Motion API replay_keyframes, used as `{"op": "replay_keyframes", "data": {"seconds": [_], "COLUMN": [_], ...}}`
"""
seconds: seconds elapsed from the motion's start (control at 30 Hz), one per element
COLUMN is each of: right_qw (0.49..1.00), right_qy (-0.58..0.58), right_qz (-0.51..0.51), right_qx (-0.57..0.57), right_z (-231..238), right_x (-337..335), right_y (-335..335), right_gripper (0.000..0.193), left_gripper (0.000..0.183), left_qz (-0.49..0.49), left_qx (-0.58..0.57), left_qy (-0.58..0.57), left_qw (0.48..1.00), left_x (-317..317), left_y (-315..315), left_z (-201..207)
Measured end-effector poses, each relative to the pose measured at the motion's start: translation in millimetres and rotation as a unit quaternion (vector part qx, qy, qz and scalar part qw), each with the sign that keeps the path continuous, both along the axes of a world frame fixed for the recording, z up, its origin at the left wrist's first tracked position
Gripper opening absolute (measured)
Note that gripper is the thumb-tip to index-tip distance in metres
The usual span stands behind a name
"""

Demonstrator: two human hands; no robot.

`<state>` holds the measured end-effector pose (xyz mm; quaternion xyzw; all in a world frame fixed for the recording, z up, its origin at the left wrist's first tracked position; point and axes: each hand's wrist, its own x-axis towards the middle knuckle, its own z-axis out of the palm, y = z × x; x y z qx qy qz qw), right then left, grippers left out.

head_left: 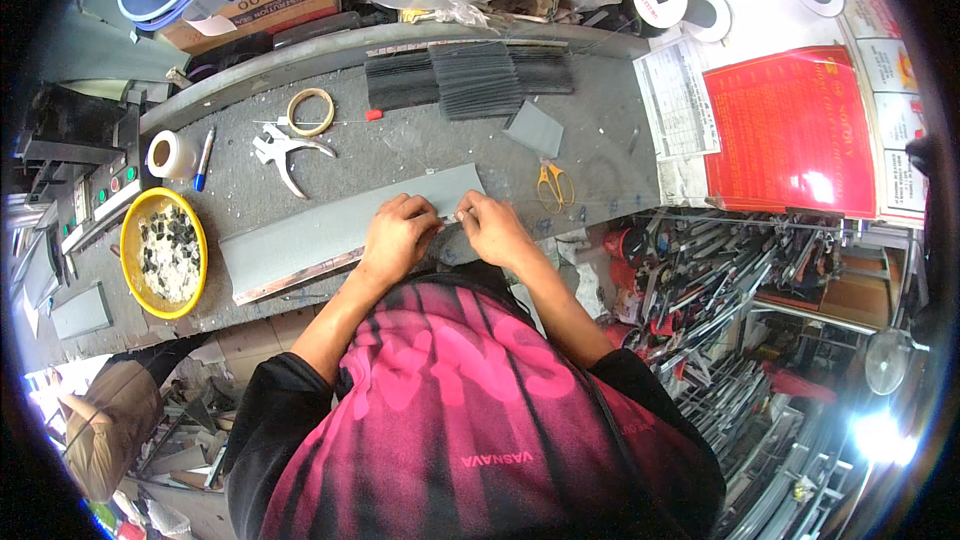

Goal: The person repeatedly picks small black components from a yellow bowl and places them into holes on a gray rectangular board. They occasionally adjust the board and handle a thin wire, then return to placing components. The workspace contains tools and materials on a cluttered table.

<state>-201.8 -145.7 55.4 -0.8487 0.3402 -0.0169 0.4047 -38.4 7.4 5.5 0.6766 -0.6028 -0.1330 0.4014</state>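
A long flat grey panel (350, 215) lies aslant across the bench in front of me, with a reddish-brown patterned strip (300, 280) along its near edge. My left hand (402, 232) rests at that near edge toward the right end, its fingers curled and pressed together. Close beside it, my right hand (494, 230) pinches at the same edge near the panel's corner. A small pale bit shows between the two hands; what the fingertips hold is hidden. To the right of my right hand lie orange-handled scissors (554, 188).
Left on the bench stand a yellow basin (128, 250) of small black and white pieces, a tape roll (172, 155) and a marker (204, 162). White-handled pliers (285, 152) and a tan tape ring (311, 112) lie beyond the panel. Black pleated mesh (478, 80) lies farther back.
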Motion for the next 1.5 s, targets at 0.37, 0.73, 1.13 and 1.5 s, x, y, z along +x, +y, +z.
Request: {"op": "replay_keyframes", "data": {"seconds": [0.37,0.73,1.13,1.5], "right_qw": [0.994,0.983,0.894,0.919], "right_qy": [-0.02,-0.006,-0.006,-0.066], "right_qz": [0.089,0.182,0.406,0.367], "right_qx": [-0.063,-0.003,-0.19,-0.128], "right_z": [10,14,14,-16], "right_x": [9,14,29,10], "right_y": [-13,-36,-48,-48], "right_gripper": [0.016,0.012,0.021,0.019], "left_gripper": [0.026,0.011,0.008,0.024], "left_qz": [0.0,0.04,0.096,-0.016], "left_qx": [-0.04,-0.009,0.171,0.187], "left_qy": [-0.052,0.031,0.18,0.05], "left_qw": [0.998,0.999,0.964,0.981], "left_x": [-3,-7,1,7], "left_y": [0,1,-17,-18], "left_z": [0,10,14,19]}}
